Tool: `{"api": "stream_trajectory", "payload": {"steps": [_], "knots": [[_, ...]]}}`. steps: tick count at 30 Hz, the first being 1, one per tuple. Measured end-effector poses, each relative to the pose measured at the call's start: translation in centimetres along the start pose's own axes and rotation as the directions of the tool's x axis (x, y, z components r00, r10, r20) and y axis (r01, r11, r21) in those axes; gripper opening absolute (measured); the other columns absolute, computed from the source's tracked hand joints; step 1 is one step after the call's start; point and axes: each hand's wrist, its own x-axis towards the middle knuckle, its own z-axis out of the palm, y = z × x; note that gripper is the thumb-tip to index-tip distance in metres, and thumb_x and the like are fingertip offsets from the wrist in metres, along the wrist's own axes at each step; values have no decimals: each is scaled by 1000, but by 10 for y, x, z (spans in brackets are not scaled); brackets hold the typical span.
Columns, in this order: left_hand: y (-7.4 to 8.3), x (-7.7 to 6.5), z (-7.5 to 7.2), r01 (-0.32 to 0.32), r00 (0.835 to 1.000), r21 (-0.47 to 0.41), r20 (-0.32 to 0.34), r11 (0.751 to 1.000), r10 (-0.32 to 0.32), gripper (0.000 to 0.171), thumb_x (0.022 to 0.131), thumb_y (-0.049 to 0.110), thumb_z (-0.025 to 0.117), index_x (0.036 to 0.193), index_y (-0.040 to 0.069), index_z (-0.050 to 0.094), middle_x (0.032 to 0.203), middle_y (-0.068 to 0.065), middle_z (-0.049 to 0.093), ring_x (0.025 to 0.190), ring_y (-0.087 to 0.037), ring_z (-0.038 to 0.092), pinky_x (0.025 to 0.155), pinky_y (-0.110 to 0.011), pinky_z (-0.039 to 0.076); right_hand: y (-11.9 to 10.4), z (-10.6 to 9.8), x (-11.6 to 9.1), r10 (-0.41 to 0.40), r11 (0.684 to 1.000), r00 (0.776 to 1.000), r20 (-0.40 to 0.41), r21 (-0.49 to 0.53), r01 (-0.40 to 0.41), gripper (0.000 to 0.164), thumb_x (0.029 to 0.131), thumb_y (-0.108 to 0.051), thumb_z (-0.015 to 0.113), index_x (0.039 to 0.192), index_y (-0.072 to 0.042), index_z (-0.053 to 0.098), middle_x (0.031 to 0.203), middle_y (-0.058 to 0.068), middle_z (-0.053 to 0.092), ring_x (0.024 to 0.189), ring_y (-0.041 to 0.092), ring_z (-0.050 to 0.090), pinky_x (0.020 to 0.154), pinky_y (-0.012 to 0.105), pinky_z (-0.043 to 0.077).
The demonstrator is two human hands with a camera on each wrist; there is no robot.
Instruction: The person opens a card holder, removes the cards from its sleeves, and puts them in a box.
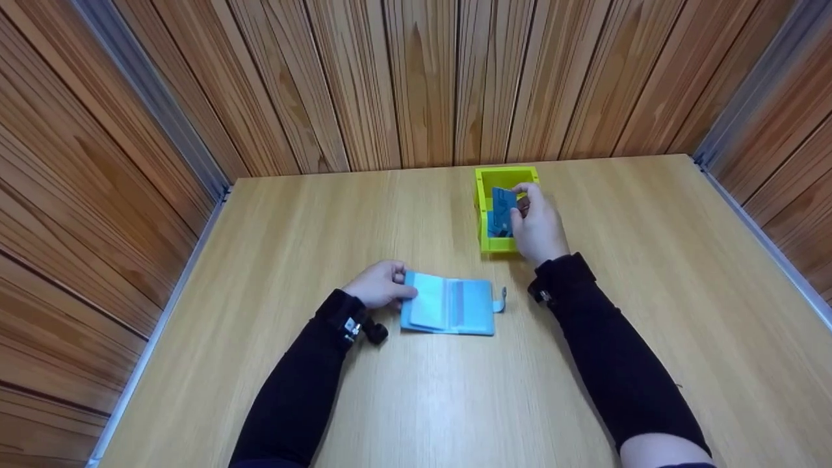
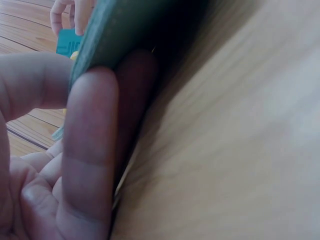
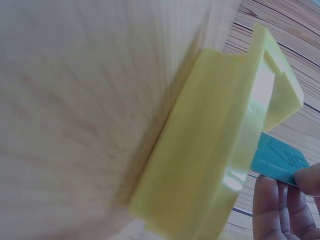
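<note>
A light blue card wallet (image 1: pixel 471 309) lies spread on the table, its clasp strap (image 1: pixel 500 301) sticking out to the right. My left hand (image 1: pixel 383 284) pinches the wallet's left cover, thumb on top and fingers beneath. Above the yellow-green bin (image 1: pixel 499 246), my right hand (image 1: pixel 539 227) holds a teal card (image 1: pixel 504 205) between thumb and fingers. In the right wrist view the card (image 3: pixel 279 159) shows line markings and small print, beside the bin's wall (image 3: pixel 200 135). Something else blue (image 1: pixel 491 224) lies inside the bin, partly hidden by the card.
The wooden table (image 1: pixel 416 403) carries the wallet in front and the bin near its back edge. Wood-plank walls (image 1: pixel 422 84) rise behind and at both sides. Black bands with small cameras (image 1: pixel 351 325) sit on both wrists.
</note>
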Motion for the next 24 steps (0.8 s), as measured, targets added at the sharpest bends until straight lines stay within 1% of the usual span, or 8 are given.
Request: {"api": "stream_trajectory", "payload": {"steps": [4, 7, 10, 14, 18, 20, 22, 24], "knots": [[0, 0, 0, 6, 1000, -5, 2, 1000, -6, 25, 86, 13, 73, 105, 5, 59, 93, -6, 68, 79, -17, 68, 66, -28, 58, 0, 4, 1, 26, 999, 999, 22, -25, -25, 35, 99, -11, 55, 133, -15, 47, 106, 11, 57, 90, 28, 55, 79, 42, 49], [0, 0, 0, 5, 1000, -7, -4, 1000, -5, 25, 85, 13, 74, 105, 6, 60, 92, -5, 67, 78, -16, 67, 65, -27, 57, 0, 5, 1, 63, 997, 997, 39, -37, -61, 39, 99, -10, 53, 138, -14, 47, 108, 10, 56, 94, 27, 54, 84, 44, 50], [-1, 0, 0, 3, 1000, -14, -6, 1000, -3, 24, 85, 12, 73, 104, 6, 60, 90, -4, 66, 77, -16, 66, 63, -26, 56, 1, 6, 3, 86, 995, 994, 68, -64, -81, 44, 100, -8, 51, 143, -11, 45, 114, 11, 57, 100, 28, 53, 93, 46, 49], [-2, 0, -1, 5, 1000, -21, -1, 1000, -5, 24, 85, 12, 73, 104, 6, 60, 90, -5, 67, 76, -17, 67, 63, -27, 57, 2, 7, 5, 97, 988, 987, 130, -133, -80, 50, 99, -6, 51, 148, -3, 40, 127, 16, 58, 117, 31, 54, 105, 49, 44], [-2, 1, 0, 5, 1000, -15, 4, 1000, -5, 25, 86, 12, 74, 105, 4, 60, 93, -9, 68, 79, -20, 68, 67, -33, 59, 2, 6, 4, 134, 977, 971, 199, -191, -95, 56, 99, -9, 52, 150, 1, 33, 145, 21, 49, 137, 33, 43, 114, 52, 35], [-1, 0, -1, -11, 1000, -8, 25, 1000, 12, 25, 87, 11, 72, 106, 3, 58, 94, -9, 68, 81, -21, 69, 70, -35, 60, 1, 6, 3, 133, 975, 967, 219, -205, -88, 58, 99, -10, 53, 151, 1, 31, 148, 22, 44, 140, 35, 39, 116, 53, 32], [0, -2, -1, -30, 999, -22, 36, 999, 31, 24, 87, 12, 72, 104, 4, 58, 93, -7, 67, 80, -20, 68, 70, -35, 60, 0, 5, 3, 117, 975, 967, 228, -212, -68, 59, 99, -11, 54, 151, 1, 31, 149, 23, 43, 140, 36, 38, 116, 53, 31], [2, -3, 1, -55, 998, -20, 28, 998, 55, 20, 89, 9, 70, 103, 3, 57, 90, -6, 66, 78, -18, 67, 66, -32, 59, 0, 5, 2, 95, 975, 967, 234, -216, -43, 59, 98, -11, 55, 151, 0, 31, 149, 24, 43, 139, 38, 39, 116, 53, 32]]}}
